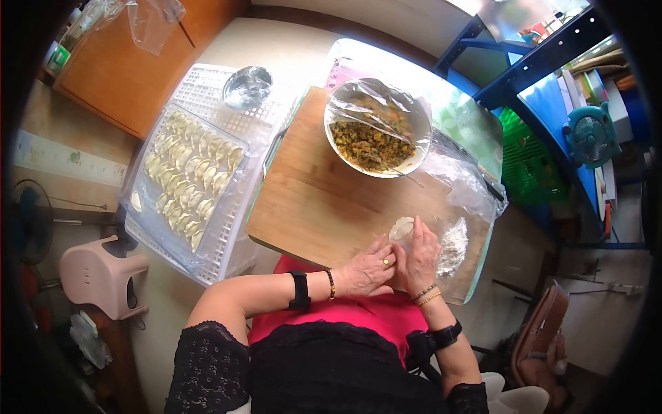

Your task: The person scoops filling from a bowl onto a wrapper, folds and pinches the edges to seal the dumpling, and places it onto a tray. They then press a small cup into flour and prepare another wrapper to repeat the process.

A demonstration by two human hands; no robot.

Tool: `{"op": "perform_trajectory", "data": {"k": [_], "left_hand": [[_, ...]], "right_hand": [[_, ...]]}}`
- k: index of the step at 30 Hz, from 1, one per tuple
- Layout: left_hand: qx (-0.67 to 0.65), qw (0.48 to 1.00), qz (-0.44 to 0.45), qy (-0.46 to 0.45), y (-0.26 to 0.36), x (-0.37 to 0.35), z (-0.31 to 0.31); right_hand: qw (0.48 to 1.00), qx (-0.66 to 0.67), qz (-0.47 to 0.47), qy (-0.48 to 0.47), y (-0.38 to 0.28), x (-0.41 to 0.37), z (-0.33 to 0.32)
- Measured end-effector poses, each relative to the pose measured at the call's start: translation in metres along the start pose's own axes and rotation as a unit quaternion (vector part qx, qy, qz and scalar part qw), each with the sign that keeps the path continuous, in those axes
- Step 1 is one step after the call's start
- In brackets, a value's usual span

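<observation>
A pale dumpling [400, 229] is between my two hands, low over the right front part of the wooden board. My right hand [418, 258] is closed on its right side, fingers pointing away from me. My left hand [364, 269], with a ring on it, reaches in from the left, its fingertips pinched at the dumpling's lower edge. The fingers hide part of the dough. Beside my right hand lies a heap of white flour [453, 250]. Further back stands a bowl of chopped filling [372, 150], partly covered with clear plastic, a thin utensil handle sticking out.
The wooden board [310, 179] lies on a table. To the left, a tray [143, 219] with rows of dumplings rests on a white plastic crate [200, 79], near a plastic-covered bowl [248, 87]. Crumpled plastic [455, 176] lies right of the filling. A pink stool [96, 276] stands at left.
</observation>
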State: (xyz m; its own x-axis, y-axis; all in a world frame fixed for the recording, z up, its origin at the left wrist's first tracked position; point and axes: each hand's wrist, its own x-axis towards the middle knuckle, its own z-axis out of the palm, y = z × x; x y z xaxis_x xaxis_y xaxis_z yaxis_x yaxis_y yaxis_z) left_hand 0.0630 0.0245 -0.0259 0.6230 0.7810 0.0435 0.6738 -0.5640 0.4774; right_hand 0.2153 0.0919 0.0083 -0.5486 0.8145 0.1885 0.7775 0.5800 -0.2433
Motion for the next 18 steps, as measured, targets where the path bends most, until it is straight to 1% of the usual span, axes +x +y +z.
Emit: {"op": "perform_trajectory", "data": {"k": [1,3,4,5,7,8,9,10,11,12,13,15,16,17,18], "left_hand": [[-0.003,1.000,-0.001,-0.005,-0.002,-0.002,0.004],[0.008,0.995,0.014,0.097,-0.005,-0.005,0.012],[0.007,0.995,0.016,0.095,-0.004,-0.006,0.011],[0.009,0.994,0.021,0.105,-0.004,-0.005,0.010],[0.015,0.992,0.025,0.124,-0.005,-0.001,0.006],[0.022,0.993,0.021,0.115,-0.005,0.000,0.006],[0.028,0.994,0.015,0.104,-0.004,-0.001,0.004],[0.030,0.994,0.013,0.108,-0.004,-0.001,0.002],[0.028,0.996,0.006,0.090,-0.003,0.000,0.000],[0.026,0.997,0.001,0.072,-0.003,0.001,-0.003],[0.026,0.997,0.001,0.075,-0.002,0.001,-0.005],[0.016,0.996,-0.012,0.092,0.001,0.000,-0.006],[0.015,0.996,-0.013,0.093,0.001,0.000,-0.003],[0.007,0.994,-0.002,0.113,0.001,0.000,0.002],[-0.001,0.991,0.009,0.132,0.002,0.000,0.006]], "right_hand": [[1.000,0.003,0.004,-0.003,0.003,0.000,0.007],[0.997,-0.034,0.055,0.039,0.016,0.011,0.019],[0.993,0.020,0.115,0.019,0.025,0.019,0.019],[0.993,0.019,0.116,0.022,0.032,0.023,0.018],[0.982,0.072,0.169,0.048,0.044,0.033,0.016],[0.975,0.100,0.192,0.058,0.050,0.034,0.017],[0.975,0.100,0.187,0.059,0.055,0.035,0.018],[0.952,0.187,0.238,0.048,0.060,0.036,0.018],[0.918,0.272,0.288,0.037,0.064,0.036,0.019],[0.932,0.249,0.255,0.067,0.063,0.036,0.017],[0.933,0.248,0.254,0.068,0.061,0.034,0.014],[0.967,0.185,0.154,0.081,0.052,0.028,0.005],[0.982,0.132,0.133,0.034,0.043,0.025,0.000],[0.982,0.131,0.134,0.032,0.034,0.021,-0.001],[0.995,0.073,0.064,0.018,0.024,0.017,0.002]]}}
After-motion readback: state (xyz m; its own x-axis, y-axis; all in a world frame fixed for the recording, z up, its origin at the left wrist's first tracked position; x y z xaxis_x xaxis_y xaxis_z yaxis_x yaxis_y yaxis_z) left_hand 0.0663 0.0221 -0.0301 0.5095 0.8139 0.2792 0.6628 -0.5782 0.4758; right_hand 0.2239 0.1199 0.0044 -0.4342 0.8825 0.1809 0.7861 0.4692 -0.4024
